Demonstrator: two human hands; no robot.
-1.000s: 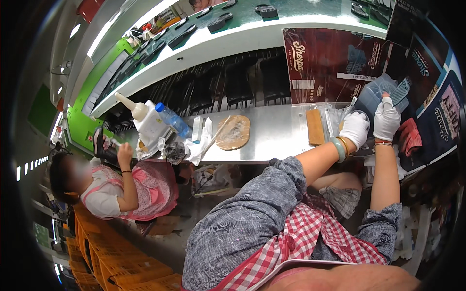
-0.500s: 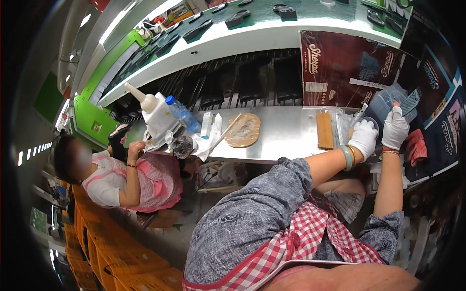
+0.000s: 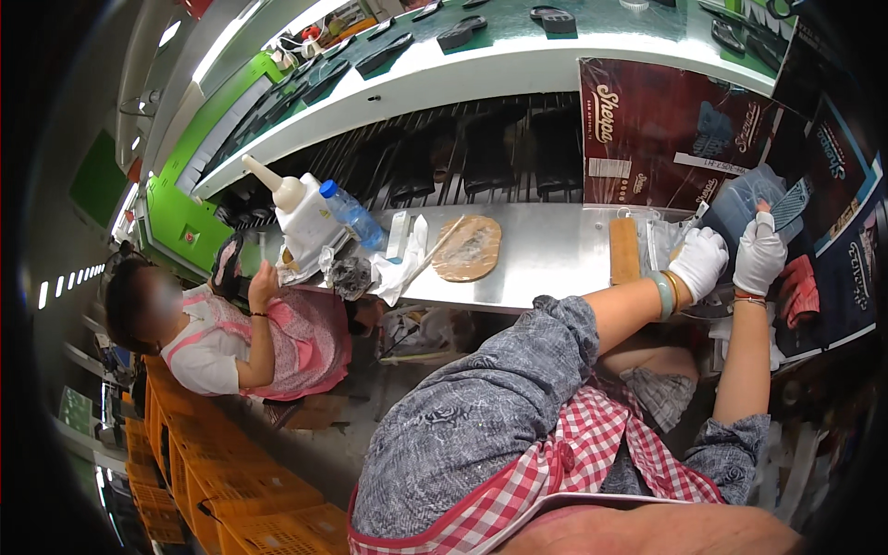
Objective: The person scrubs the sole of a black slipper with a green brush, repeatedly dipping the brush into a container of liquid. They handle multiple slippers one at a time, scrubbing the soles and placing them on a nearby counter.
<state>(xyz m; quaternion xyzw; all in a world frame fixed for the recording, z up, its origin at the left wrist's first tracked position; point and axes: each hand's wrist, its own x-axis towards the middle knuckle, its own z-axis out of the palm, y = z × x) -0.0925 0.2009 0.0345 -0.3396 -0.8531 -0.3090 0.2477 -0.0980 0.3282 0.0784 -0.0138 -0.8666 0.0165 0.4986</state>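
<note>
Both my hands wear white gloves, at the right end of the metal workbench point(image 3: 546, 250). My left hand point(image 3: 699, 263) is closed, fingers curled downward; what they hold, if anything, is hidden. Just right of it, my right hand point(image 3: 760, 261) has its fingers drawn together, a bare fingertip showing at the top. A flat blue-grey piece with a ridged pattern point(image 3: 793, 203) sticks out from these fingers and seems gripped by them. Behind both hands stands a translucent plastic container point(image 3: 737, 199). Red cloth point(image 3: 797, 289) lies beside my right wrist.
Left of my hands are a tan bar point(image 3: 624, 252), clear plastic bags point(image 3: 659, 233) and a round brown board point(image 3: 467, 248). Farther left stand a white squeeze bottle point(image 3: 303, 222) and a blue-capped bottle point(image 3: 356, 217). A co-worker sits at the left. Soles point(image 3: 462, 32) lie on the green conveyor.
My right hand and the ridged piece have come slightly nearer to me. The round clear rim beside my left fingers no longer shows. The co-worker's hand has risen a little.
</note>
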